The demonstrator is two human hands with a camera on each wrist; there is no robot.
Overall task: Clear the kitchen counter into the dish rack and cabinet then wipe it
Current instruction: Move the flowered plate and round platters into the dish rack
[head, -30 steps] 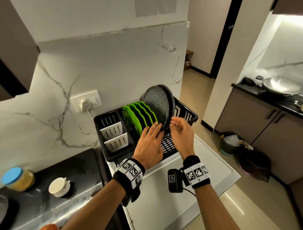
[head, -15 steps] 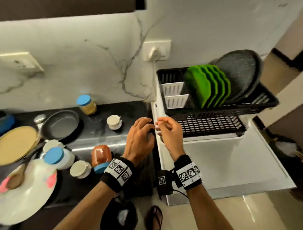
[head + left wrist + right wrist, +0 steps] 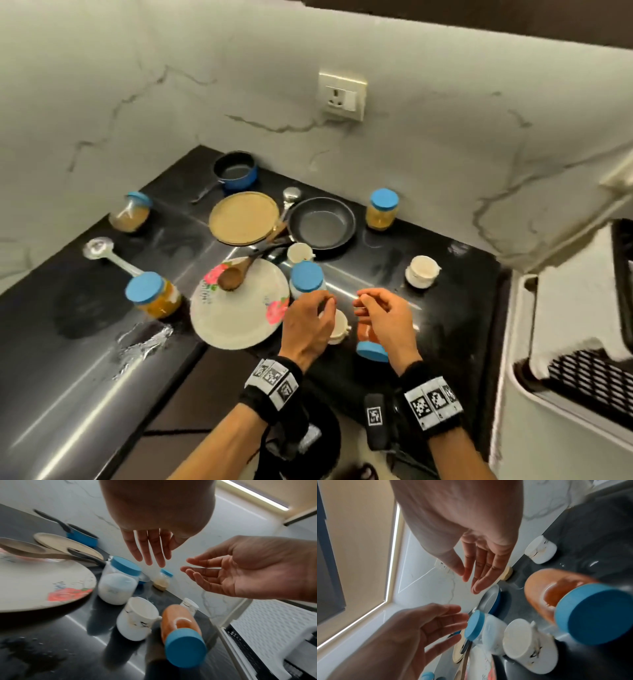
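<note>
While both the left hand [image 3: 306, 325] and right hand [image 3: 387, 320] hover slack-fingered and empty, the black counter [image 3: 85, 377] carries a floral plate [image 3: 236, 315] at nine o'clock of them, under marbled walls [image 3: 445, 144].

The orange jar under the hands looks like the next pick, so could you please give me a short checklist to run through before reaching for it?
1. Left hand free: ok, fingers relaxed, holding nothing.
2. Right hand free: ok, open and empty.
3. Orange jar lid on: ok, blue cap in place.
4. Orange jar standing upright: cannot tell, the views distort it.
5. Room around the jar: not ok, a white cup stands right beside it.
6. Counter dry: not ok, wet patches show at the left.
</note>
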